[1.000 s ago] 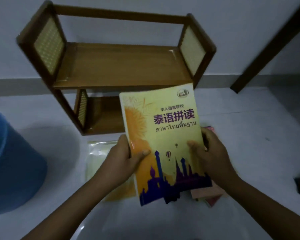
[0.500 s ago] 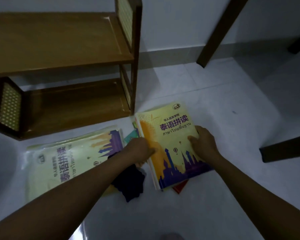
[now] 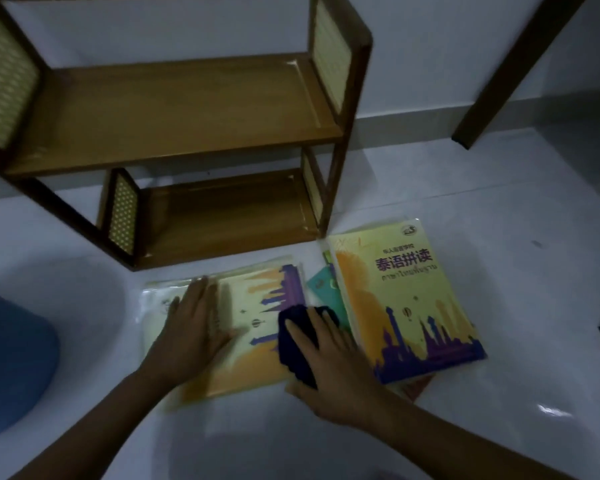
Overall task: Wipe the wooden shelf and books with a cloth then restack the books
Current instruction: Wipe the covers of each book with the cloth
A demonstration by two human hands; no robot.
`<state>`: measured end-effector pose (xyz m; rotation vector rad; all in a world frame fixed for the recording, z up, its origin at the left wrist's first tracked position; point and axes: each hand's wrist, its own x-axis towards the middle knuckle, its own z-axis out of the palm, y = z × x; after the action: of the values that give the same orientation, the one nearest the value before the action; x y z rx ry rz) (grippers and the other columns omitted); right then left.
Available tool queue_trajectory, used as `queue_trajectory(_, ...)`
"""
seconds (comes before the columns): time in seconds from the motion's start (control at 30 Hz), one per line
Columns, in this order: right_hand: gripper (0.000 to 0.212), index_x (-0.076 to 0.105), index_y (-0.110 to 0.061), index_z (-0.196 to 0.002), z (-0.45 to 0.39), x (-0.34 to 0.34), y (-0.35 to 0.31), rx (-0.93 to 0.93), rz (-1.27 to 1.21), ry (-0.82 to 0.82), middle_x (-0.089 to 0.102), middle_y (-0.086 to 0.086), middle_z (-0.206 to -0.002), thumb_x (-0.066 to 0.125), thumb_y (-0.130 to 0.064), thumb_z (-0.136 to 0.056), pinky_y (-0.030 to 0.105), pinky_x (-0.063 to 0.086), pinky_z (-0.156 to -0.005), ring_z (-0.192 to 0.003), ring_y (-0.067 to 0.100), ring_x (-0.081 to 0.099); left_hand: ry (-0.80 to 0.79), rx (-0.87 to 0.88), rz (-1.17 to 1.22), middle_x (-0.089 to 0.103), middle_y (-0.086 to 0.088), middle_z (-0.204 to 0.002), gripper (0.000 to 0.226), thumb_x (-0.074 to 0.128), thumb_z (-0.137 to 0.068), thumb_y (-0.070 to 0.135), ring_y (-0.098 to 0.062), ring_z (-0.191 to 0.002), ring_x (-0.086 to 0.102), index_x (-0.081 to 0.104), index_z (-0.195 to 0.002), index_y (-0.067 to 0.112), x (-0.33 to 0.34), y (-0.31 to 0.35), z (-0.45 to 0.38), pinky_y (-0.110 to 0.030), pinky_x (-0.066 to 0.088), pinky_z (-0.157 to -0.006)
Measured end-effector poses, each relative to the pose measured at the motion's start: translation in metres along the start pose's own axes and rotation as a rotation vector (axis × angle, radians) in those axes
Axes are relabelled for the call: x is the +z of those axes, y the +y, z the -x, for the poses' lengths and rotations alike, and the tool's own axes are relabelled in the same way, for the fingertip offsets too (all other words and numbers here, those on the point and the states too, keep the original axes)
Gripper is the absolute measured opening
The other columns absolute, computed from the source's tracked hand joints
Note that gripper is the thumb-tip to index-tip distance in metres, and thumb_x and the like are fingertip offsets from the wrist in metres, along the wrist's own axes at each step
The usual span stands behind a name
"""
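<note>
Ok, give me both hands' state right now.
Left hand: open, flat on the sideways book.
Right hand: open, pressing the dark cloth.

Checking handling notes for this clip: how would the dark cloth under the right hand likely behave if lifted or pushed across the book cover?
The dark cloth looks bunched and shapeless under the right hand, so it would probably droop if lifted. On the glossy cover of the sideways book it likely slides easily, and the left hand pressing flat on that book suggests it might shift.
</note>
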<state>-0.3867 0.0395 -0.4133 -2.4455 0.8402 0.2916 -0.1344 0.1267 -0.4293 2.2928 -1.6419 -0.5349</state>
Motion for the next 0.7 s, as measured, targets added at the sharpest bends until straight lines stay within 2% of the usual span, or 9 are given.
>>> queue_trajectory(0.07,0.076,-0.009,-0.04,-0.149,-0.009,0.013,-0.004,0.03,0.063,-0.004,-0.004,0.002,-0.161,0.045,-0.037,-0.095,0.048,0.025,-0.112,-0.146,0.031,0.005,-0.13,-0.067,-0.05,-0.011,-0.004,-0.159,0.123,0.037,-0.064,0.09,-0.02,-0.147,-0.009,-0.006,-0.151,0.016,-0.005,-0.045,0.027,-0.05,0.003,-0.117)
queue_trajectory(0.13,0.076,0.005,-0.034,-0.151,-0.022,0.016,0.001,0.044,0.076,0.133,0.015,0.005,-0.159,0.051,-0.021,-0.092,0.045,0.033,-0.109,-0.139,0.034,0.023,-0.254,-0.107,-0.125,-0.03,-0.003,-0.153,0.135,0.039,-0.055,0.094,-0.019,-0.143,-0.023,-0.024,-0.146,0.017,-0.011,-0.08,0.047,-0.049,-0.006,-0.116)
queue_trajectory(0.23,0.074,0.021,-0.024,-0.15,-0.054,0.007,0.003,0.075,0.005,0.254,0.03,0.008,-0.153,0.056,-0.021,-0.085,0.046,0.035,-0.109,-0.134,0.033,0.033,-0.337,-0.077,-0.118,-0.033,-0.003,-0.15,0.138,0.049,-0.056,0.089,-0.021,-0.145,-0.019,-0.03,-0.142,0.014,-0.014,-0.103,0.062,-0.05,-0.01,-0.116)
queue_trajectory(0.33,0.07,0.025,-0.023,-0.148,-0.073,0.018,-0.025,0.061,0.054,0.257,0.03,0.01,-0.152,0.052,-0.04,-0.085,0.049,0.034,-0.107,-0.133,0.034,0.033,-0.309,-0.054,-0.04,-0.024,-0.001,-0.152,0.141,0.063,-0.059,0.078,-0.022,-0.146,-0.008,-0.028,-0.144,0.011,-0.014,-0.103,0.064,-0.049,-0.009,-0.117)
queue_trajectory(0.4,0.064,0.032,-0.025,-0.142,-0.072,0.04,-0.061,-0.14,0.1,0.204,0.036,0.008,-0.148,0.048,-0.048,-0.085,0.051,0.04,-0.1,-0.127,0.032,0.04,-0.288,-0.055,-0.046,-0.02,-0.003,-0.154,0.143,0.066,-0.059,0.076,-0.022,-0.147,-0.006,-0.027,-0.145,0.01,-0.015,-0.102,0.063,-0.047,-0.01,-0.116)
queue_trajectory(0.47,0.055,0.036,-0.026,-0.137,-0.07,0.061,-0.096,-0.458,0.14,0.078,0.04,0.005,-0.144,0.052,-0.039,-0.086,0.047,0.044,-0.091,-0.122,0.031,0.044,-0.275,-0.066,-0.029,-0.016,-0.004,-0.156,0.143,0.069,-0.058,0.073,-0.02,-0.147,-0.005,-0.025,-0.145,0.009,-0.014,-0.104,0.065,-0.046,-0.01,-0.116)
queue_trajectory(0.53,0.052,0.039,-0.024,-0.134,-0.09,0.058,-0.109,-0.649,0.209,-0.007,0.043,0.005,-0.142,0.058,-0.025,-0.085,0.044,0.044,-0.086,-0.119,0.029,0.046,-0.242,-0.063,-0.003,-0.015,-0.002,-0.156,0.144,0.067,-0.056,0.076,-0.019,-0.147,-0.004,-0.027,-0.144,0.012,-0.013,-0.106,0.066,-0.046,-0.009,-0.116)
queue_trajectory(0.6,0.053,0.043,-0.023,-0.135,-0.127,0.039,-0.106,-0.537,0.19,0.068,0.044,0.004,-0.143,0.059,-0.018,-0.085,0.046,0.047,-0.086,-0.121,0.028,0.047,-0.249,-0.07,0.017,-0.014,-0.001,-0.157,0.146,0.059,-0.05,0.085,-0.02,-0.147,-0.003,-0.029,-0.143,0.015,-0.014,-0.109,0.064,-0.045,-0.012,-0.115)
queue_trajectory(0.7,0.057,0.034,-0.022,-0.143,-0.165,0.012,-0.091,-0.145,0.057,0.172,0.038,0.005,-0.149,0.052,-0.016,-0.089,0.047,0.04,-0.101,-0.132,0.031,0.038,-0.241,-0.093,0.047,-0.004,-0.003,-0.16,0.149,0.042,-0.039,0.094,-0.022,-0.147,0.003,-0.03,-0.144,0.015,-0.014,-0.109,0.065,-0.046,-0.015,-0.114)
